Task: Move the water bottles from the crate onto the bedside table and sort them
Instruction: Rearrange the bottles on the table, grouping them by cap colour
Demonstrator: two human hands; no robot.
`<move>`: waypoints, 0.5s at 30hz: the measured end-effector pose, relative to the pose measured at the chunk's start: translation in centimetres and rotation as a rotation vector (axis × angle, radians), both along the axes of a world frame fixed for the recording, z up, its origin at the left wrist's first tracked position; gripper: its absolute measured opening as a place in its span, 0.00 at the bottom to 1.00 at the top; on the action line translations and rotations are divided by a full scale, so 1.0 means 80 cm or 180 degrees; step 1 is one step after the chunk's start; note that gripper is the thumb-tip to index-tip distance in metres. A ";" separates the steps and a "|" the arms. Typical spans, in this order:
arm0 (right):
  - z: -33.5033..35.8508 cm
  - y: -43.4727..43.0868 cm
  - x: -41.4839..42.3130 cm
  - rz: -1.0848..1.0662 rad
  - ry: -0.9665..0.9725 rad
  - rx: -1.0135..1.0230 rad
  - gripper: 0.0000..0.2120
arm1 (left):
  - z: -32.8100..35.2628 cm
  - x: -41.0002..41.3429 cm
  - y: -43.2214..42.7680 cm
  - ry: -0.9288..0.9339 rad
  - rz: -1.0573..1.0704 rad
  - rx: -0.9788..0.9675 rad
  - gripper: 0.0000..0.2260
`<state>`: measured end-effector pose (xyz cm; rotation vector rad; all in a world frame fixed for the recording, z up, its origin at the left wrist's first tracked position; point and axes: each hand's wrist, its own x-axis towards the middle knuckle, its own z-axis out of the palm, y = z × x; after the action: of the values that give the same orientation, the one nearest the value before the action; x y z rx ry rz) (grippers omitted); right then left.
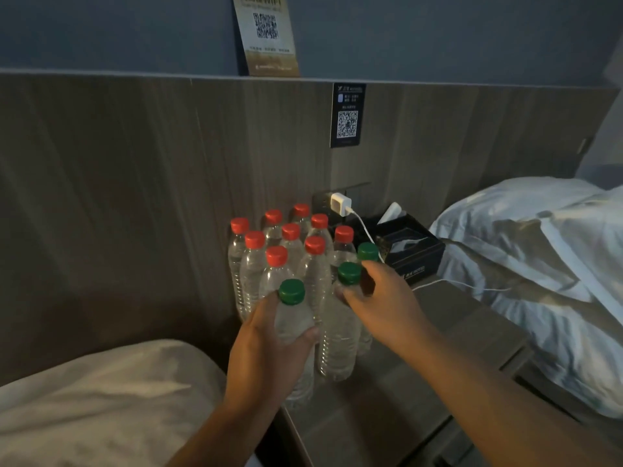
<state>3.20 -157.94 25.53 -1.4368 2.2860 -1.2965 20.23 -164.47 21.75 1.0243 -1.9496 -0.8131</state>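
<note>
Several clear water bottles with red caps (290,231) stand packed together at the back left of the bedside table (438,335), against the wooden wall panel. Three green-capped bottles stand in front of them. My left hand (266,352) is wrapped around the body of the nearest green-capped bottle (292,291) at the table's left edge. My right hand (381,294) grips the neck of the second green-capped bottle (349,273), which stands on the table. The third green-capped bottle (368,251) stands just behind my right hand. No crate is in view.
A black tissue box (409,246) sits at the back right of the table. A white charger (340,203) is plugged into the wall, its cable trailing across the table. Beds with white linen flank the table on the left (101,399) and right (539,264).
</note>
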 end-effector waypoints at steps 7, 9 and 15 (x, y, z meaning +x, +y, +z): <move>-0.057 0.033 0.013 -0.0578 -0.0563 -0.0065 0.25 | -0.048 -0.005 0.011 0.0264 0.0049 0.0662 0.42; -0.069 0.039 0.006 -0.0755 -0.0781 0.0015 0.41 | -0.065 -0.006 0.010 0.0311 -0.0037 0.0805 0.44; -0.075 0.029 -0.010 -0.0021 -0.1465 0.0518 0.45 | -0.085 -0.023 0.008 0.0414 -0.0080 0.0984 0.48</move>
<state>2.41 -155.66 19.54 -0.9576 2.0316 -1.2507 18.36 -163.82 14.93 1.0955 -1.7643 -1.1923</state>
